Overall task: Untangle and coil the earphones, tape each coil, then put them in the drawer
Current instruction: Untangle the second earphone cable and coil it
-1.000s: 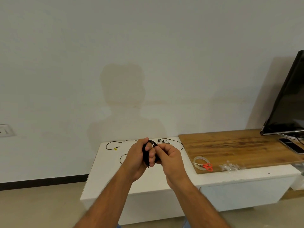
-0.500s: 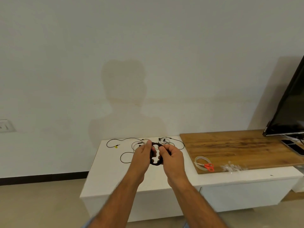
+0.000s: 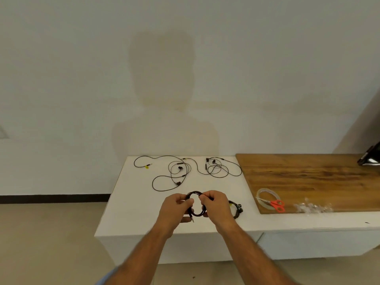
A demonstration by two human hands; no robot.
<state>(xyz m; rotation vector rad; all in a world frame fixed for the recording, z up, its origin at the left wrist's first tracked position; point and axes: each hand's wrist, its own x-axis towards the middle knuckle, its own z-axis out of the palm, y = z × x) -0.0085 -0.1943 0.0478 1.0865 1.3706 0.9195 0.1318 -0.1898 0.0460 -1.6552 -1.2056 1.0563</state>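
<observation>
From the head view, your left hand (image 3: 174,208) and right hand (image 3: 216,206) each pinch one side of the coiled black earphone (image 3: 195,204) above the white cabinet's (image 3: 127,212) front edge, with loose earphones (image 3: 181,171) tangled by its back edge.

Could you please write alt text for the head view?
Both hands, left hand and right hand, grip a coiled black earphone above a white cabinet. Tangled earphones lie behind; tape roll and red scissors sit right.
</observation>
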